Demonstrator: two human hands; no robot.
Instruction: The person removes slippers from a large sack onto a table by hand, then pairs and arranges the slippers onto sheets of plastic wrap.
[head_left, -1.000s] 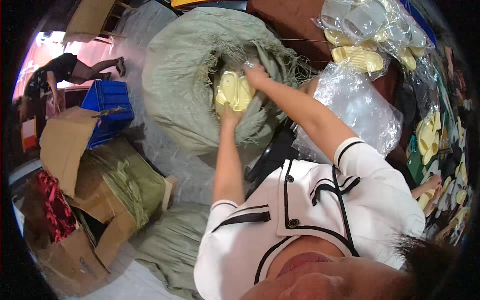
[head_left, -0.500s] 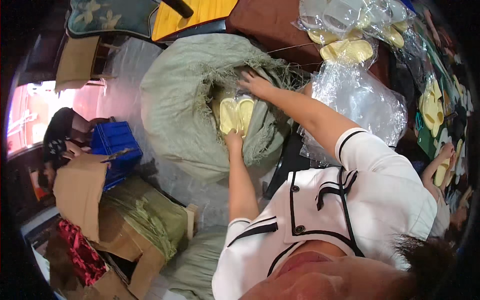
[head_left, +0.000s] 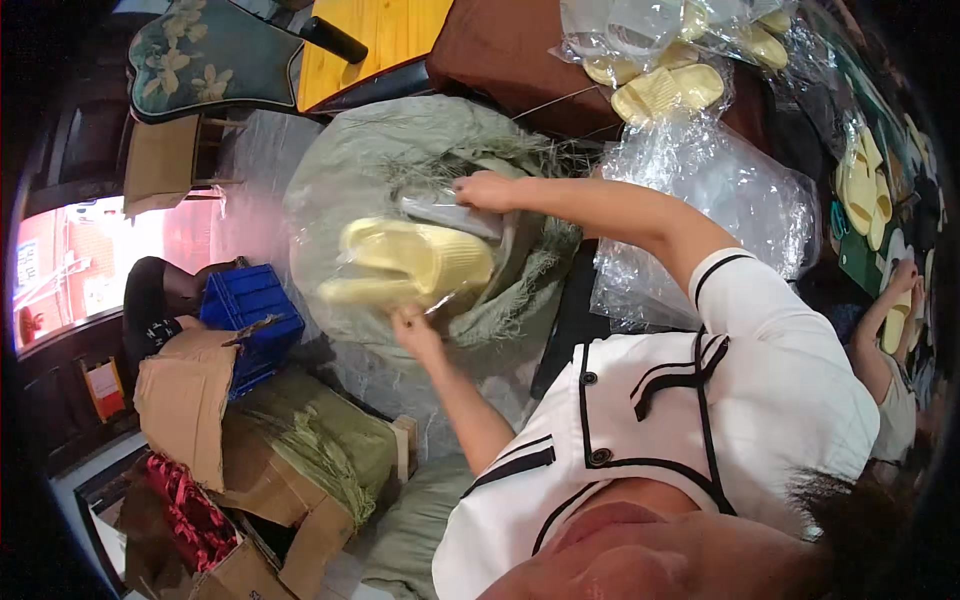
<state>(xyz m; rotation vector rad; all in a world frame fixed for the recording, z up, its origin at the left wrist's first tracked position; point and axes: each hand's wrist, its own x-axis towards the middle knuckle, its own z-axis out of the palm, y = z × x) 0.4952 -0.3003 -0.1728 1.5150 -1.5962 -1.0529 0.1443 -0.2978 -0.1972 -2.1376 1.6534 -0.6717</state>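
Note:
A pair of pale yellow slippers in a clear plastic bag [head_left: 405,265] lies across the mouth of a big green woven sack [head_left: 350,170]. My left hand [head_left: 415,328] grips the lower edge of that bag. My right hand [head_left: 485,190] holds the bag's upper end, near the sack's frayed rim. Both arms reach forward from my white top with black trim.
More bagged yellow slippers [head_left: 655,90] lie on a brown table, with loose clear plastic [head_left: 700,180] beside it. A blue crate [head_left: 250,310], open cardboard boxes [head_left: 200,400] and a folded green sack [head_left: 320,440] stand left. Another person's hand [head_left: 900,300] holds a slipper at right.
The bagged slippers have come further out of the sack and turned sideways. My left hand has dropped lower; my right hand now holds the bag's top.

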